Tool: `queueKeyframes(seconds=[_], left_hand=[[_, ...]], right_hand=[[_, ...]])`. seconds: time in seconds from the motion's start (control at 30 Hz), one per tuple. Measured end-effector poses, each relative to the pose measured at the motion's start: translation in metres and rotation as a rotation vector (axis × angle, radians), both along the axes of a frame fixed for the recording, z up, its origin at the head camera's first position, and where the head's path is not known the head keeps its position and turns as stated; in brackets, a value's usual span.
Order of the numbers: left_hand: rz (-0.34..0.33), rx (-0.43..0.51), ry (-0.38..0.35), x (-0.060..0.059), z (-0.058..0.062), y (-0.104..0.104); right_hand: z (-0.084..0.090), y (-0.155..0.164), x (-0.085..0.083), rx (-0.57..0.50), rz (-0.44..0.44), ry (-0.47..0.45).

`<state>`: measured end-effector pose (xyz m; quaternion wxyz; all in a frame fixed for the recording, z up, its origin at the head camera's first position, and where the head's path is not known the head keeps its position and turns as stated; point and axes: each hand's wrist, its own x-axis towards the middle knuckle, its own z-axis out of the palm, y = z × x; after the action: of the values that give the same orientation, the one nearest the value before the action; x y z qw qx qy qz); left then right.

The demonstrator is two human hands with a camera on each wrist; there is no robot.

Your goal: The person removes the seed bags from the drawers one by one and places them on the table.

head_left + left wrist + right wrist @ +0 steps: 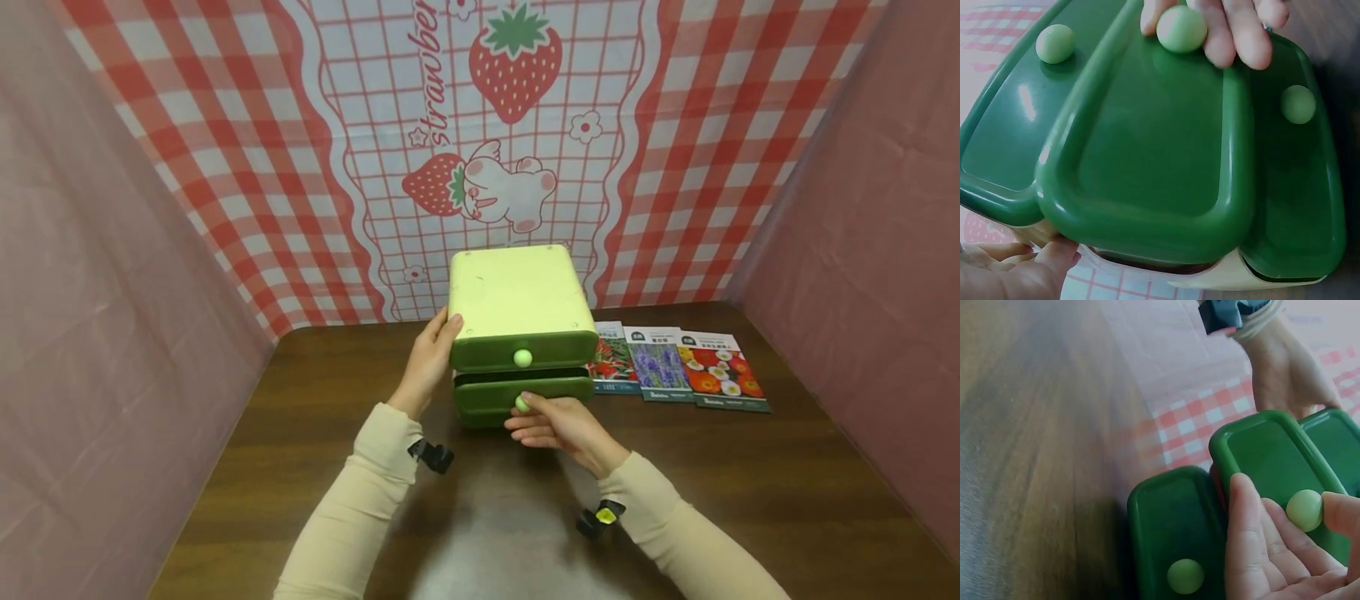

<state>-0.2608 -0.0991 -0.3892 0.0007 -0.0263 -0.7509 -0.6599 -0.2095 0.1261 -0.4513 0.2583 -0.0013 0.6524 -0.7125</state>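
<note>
A small drawer cabinet (pixel 517 287) with a pale yellow-green shell and dark green drawer fronts stands on the table. Its middle drawer (pixel 1147 150) sticks out past the top drawer (pixel 487 353) and bottom drawer (pixel 1175 519). My right hand (pixel 562 429) pinches the middle drawer's round light-green knob (pixel 1305 510), thumb on one side and fingers on the other. My left hand (pixel 431 358) rests against the cabinet's left side near the front corner, fingers fairly straight. The drawer's inside is hidden.
Right of the cabinet lie several flower-picture packets, one with red flowers (pixel 611 358), one purple (pixel 660 367) and one orange (pixel 723 371). A red-checked strawberry cloth (pixel 517 158) hangs behind the wooden table (pixel 322 433). Pink curtains (pixel 847 275) flank both sides.
</note>
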Motion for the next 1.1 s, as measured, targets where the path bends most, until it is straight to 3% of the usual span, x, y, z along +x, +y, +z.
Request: queueKeyframes(seconds=[0.3,0.77,1.1], left_hand=[[-0.034,0.018,0.01,0.002,-0.002,-0.001],[-0.054,0.036,0.017,0.002,-0.004,-0.001],[-0.07,0.053,0.036,0.003,-0.006,-0.001]], right_hand=[[0.003,0.007,0.026,0.023,0.05,0.021],[0.0,0.013,0.07,0.021,0.059,0.011],[-0.005,0.015,0.092,-0.001,0.045,0.008]])
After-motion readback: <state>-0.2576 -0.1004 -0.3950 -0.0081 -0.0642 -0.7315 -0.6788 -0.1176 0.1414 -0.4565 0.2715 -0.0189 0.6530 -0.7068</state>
